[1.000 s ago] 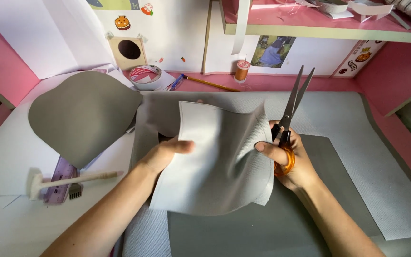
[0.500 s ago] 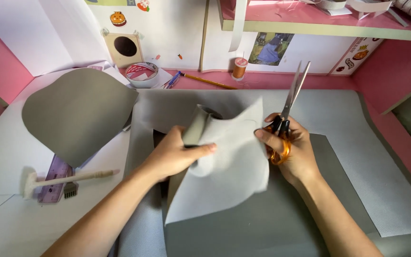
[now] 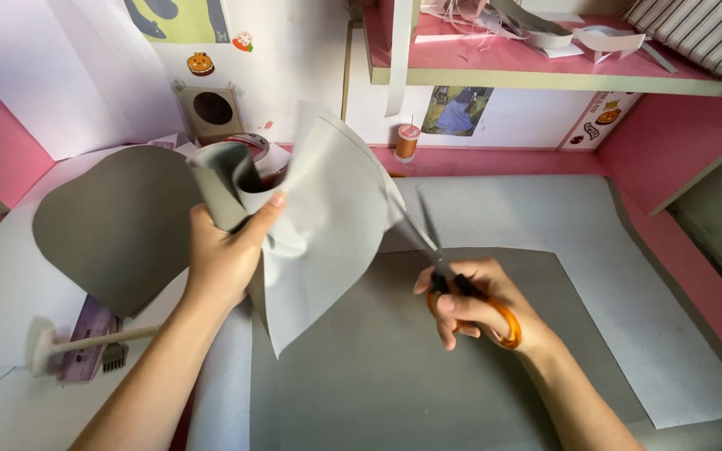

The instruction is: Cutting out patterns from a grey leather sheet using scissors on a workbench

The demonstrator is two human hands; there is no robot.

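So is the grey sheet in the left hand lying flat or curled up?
Curled up. The left hand holds the grey sheet off the table, its upper edge rolled into a loose tube and the rest hanging down.

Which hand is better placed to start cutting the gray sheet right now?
Probably the right hand: it already grips the orange-handled scissors, blades pointing at the gray sheet. The left hand is busy holding that sheet up, curled, above the table.

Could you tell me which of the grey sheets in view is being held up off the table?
The light grey sheet, curled and gripped in the left hand. The rounded dark grey piece and the large dark grey sheet lie flat.
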